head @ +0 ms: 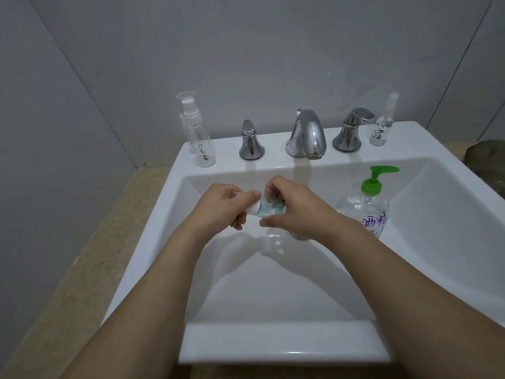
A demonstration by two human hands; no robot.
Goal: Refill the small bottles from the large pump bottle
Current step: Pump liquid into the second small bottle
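Sink (426, 149), white and square, fills the middle of the scene, set in a speckled beige counter (90, 255). On its far ledge stand a chrome faucet (307, 135) between two chrome handles, the left handle (250, 142) and the right handle (351, 131). Inside the basin at the right stands the large pump bottle (367, 203), clear with a green pump and purple writing, just right of the right forearm. At the far left corner of the ledge stands a clear spray bottle (198, 132) with a clear cap and dark writing; at the far right corner stands a slimmer spray bottle (382, 124), also clear.

Over the middle of the basin both hands meet on a small bottle (269, 208), held sideways between them. The right hand (295, 209) curls its fingers and thumb round the bluish clear body. The left hand (225, 205) pinches the white cap end, thumb on top.
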